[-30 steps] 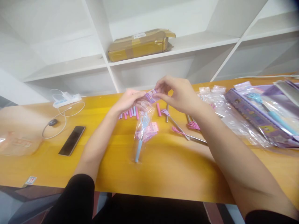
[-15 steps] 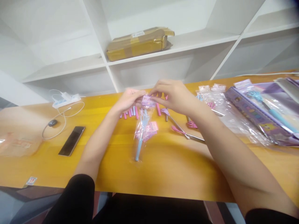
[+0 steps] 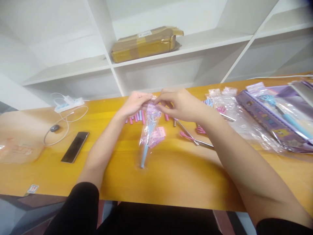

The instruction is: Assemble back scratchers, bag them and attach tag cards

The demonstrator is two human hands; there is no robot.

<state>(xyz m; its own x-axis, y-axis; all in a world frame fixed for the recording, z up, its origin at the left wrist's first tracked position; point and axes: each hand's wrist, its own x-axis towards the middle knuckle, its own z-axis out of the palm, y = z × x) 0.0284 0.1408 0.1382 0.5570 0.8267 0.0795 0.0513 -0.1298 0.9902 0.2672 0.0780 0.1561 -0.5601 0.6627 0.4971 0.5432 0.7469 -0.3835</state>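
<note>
Between my hands hangs a clear plastic bag (image 3: 141, 142) holding a light-blue back scratcher (image 3: 145, 153), its clawed head up and its handle toward me. A pink-purple card (image 3: 152, 111) shows near the bag's top. My left hand (image 3: 136, 104) is closed on the top left edge of the bag. At the top right edge, the thumb and fingers of my right hand (image 3: 181, 102) pinch the plastic. Beneath the bag lie loose pink cards (image 3: 160, 133). Pink and blue handle tubes (image 3: 137, 117) sit behind it, partly covered by my left hand.
Pink-headed back scratchers with metal rods (image 3: 187, 131) lie near my right forearm. Farther right are empty clear bags (image 3: 242, 111) and a purple box (image 3: 269, 122). A phone (image 3: 75, 147), a cable, and a power strip (image 3: 69, 105) lie left. A taped carton (image 3: 146, 45) rests on the shelf.
My right hand has moved slightly down and its fingers have curled more along the bag's top. The card sits a little lower. The left hand has hardly moved.
</note>
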